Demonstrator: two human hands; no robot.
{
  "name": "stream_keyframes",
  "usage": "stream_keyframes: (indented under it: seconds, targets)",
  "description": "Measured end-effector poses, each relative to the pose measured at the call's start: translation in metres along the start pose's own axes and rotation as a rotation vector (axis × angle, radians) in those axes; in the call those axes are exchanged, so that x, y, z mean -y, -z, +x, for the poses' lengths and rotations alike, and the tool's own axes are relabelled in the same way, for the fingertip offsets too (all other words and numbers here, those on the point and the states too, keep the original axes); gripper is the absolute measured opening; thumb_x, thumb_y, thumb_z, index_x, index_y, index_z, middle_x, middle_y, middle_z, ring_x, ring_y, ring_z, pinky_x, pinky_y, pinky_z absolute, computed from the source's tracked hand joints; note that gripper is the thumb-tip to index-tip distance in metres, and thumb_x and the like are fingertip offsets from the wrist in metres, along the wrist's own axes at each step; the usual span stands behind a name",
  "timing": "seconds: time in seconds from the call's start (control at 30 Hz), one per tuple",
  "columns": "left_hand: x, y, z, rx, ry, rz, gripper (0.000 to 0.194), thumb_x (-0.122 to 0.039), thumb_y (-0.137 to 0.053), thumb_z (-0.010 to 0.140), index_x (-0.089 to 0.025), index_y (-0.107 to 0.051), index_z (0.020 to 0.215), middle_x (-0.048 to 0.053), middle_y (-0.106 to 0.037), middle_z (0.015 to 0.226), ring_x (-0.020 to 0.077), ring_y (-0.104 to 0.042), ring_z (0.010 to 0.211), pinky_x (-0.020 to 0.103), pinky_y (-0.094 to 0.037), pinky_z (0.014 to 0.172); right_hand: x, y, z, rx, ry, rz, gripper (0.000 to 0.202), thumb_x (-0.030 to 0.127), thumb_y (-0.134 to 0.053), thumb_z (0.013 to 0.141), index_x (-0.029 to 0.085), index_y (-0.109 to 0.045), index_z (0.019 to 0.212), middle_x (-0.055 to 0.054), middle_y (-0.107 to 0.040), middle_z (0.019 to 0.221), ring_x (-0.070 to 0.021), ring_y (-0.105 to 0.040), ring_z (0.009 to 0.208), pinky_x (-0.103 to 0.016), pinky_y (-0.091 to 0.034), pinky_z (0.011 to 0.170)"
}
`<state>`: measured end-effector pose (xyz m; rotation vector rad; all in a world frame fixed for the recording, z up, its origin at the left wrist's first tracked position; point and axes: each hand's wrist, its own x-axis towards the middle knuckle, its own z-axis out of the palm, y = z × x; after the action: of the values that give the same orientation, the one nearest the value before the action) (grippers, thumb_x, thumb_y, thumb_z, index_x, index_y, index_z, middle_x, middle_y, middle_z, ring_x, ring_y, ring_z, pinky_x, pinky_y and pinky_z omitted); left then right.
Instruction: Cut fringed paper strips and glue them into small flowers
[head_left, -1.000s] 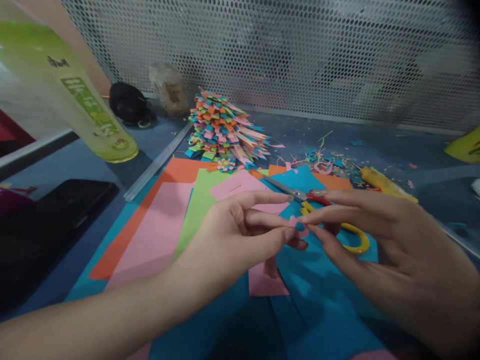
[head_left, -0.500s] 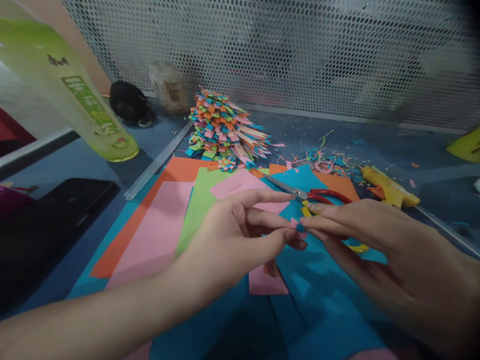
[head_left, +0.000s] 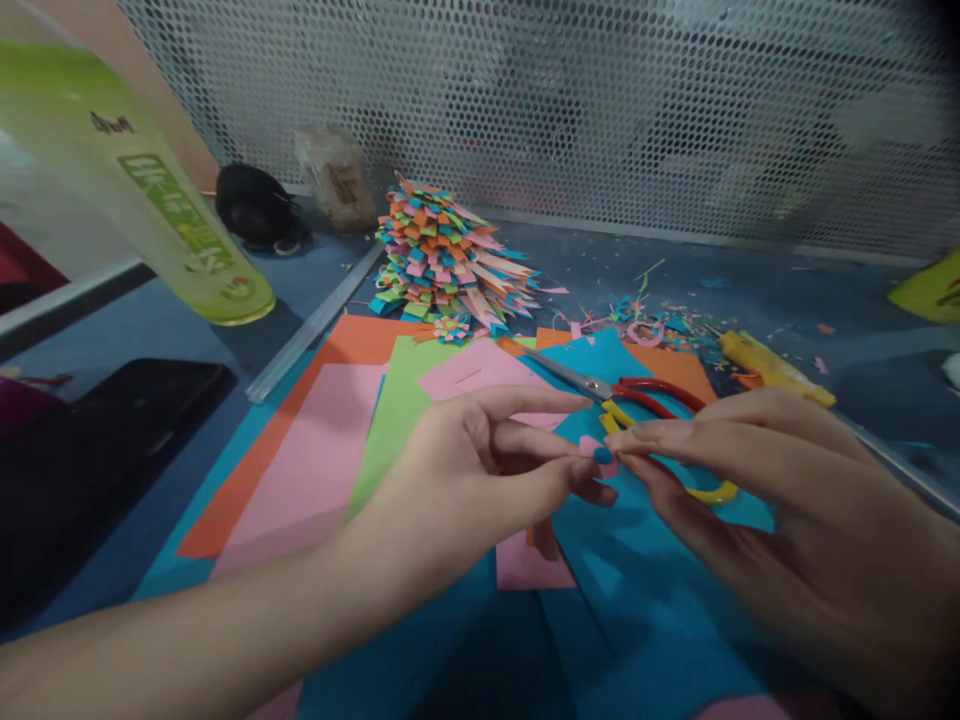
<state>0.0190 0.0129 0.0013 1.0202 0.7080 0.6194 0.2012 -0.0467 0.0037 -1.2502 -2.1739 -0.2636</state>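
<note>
Between my two hands is a small pink paper piece (head_left: 588, 444) with a round blue centre (head_left: 602, 455), like a tiny paper flower. My left hand (head_left: 495, 455) pinches it from the left between thumb and fingers, its index finger stretched out above. From the other side, the thumb and fingertips of my right hand (head_left: 735, 460) close on its right edge. Scissors (head_left: 594, 387) with red and yellow handles lie just behind, partly covered by my right hand. Beneath both hands are sheets of blue paper (head_left: 637, 580), pink paper (head_left: 315, 430) and green paper (head_left: 394, 400).
A cone of layered coloured paper strips (head_left: 442, 250) stands at the back, a small paper flower (head_left: 452, 328) before it. Paper scraps (head_left: 667, 318) and a yellow tool (head_left: 776, 368) lie right. Leftward are a bottle (head_left: 180, 210), a clear stick (head_left: 315, 325) and a black phone (head_left: 157, 400).
My right hand's fingers have lifted and bunched into a tighter pinch at the pink piece's right edge. The piece shows slightly more, while my left hand stays nearly still.
</note>
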Motion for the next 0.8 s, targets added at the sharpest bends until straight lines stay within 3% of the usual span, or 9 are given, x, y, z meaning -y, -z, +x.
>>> stream_keyframes:
  seconds: [0.13,0.37,0.57,0.8]
  targets:
    - [-0.0014,-0.0015,0.0010,-0.015,0.012,0.010,0.031,-0.009,-0.067,0.072,-0.012,-0.058,0.102,0.001,-0.071,0.061,0.0083,-0.058,0.039,0.014,-0.048,0.038,0.0033,0.0005,0.0015,-0.018,0.061,-0.038,0.013,0.018,-0.046,0.090,0.019,-0.058,0.096,-0.002,-0.061,0.074,-0.0120,-0.055,0.068,-0.017,-0.053,0.066]
    - [-0.0005,-0.0004,-0.0011,-0.008,0.044,0.038,0.033,-0.010,-0.066,0.073,-0.012,-0.057,0.105,0.001,-0.072,0.064,0.0058,-0.057,0.037,0.013,-0.049,0.039,0.0034,0.0000,0.0007,-0.105,-0.079,-0.075,0.009,0.024,-0.053,0.087,0.025,-0.060,0.093,0.001,-0.062,0.077,-0.0109,-0.056,0.069,-0.019,-0.050,0.060]
    - [0.0006,0.0015,-0.0015,-0.006,-0.010,0.020,0.031,-0.013,-0.068,0.073,-0.014,-0.058,0.102,0.001,-0.073,0.067,0.0069,-0.059,0.040,0.015,-0.049,0.042,0.0002,-0.0002,0.0008,0.077,-0.071,0.036,0.020,0.020,-0.049,0.087,0.021,-0.062,0.102,-0.003,-0.069,0.095,-0.0166,-0.062,0.090,-0.025,-0.054,0.078]
    - [0.0016,0.0011,-0.0015,-0.028,-0.049,-0.038,0.032,-0.005,-0.066,0.071,-0.015,-0.059,0.101,-0.002,-0.071,0.065,0.0072,-0.059,0.042,0.017,-0.051,0.045,0.0031,-0.0020,0.0017,0.074,-0.097,0.069,0.022,0.022,-0.049,0.087,0.021,-0.065,0.103,-0.003,-0.070,0.097,-0.0168,-0.065,0.090,-0.027,-0.055,0.078]
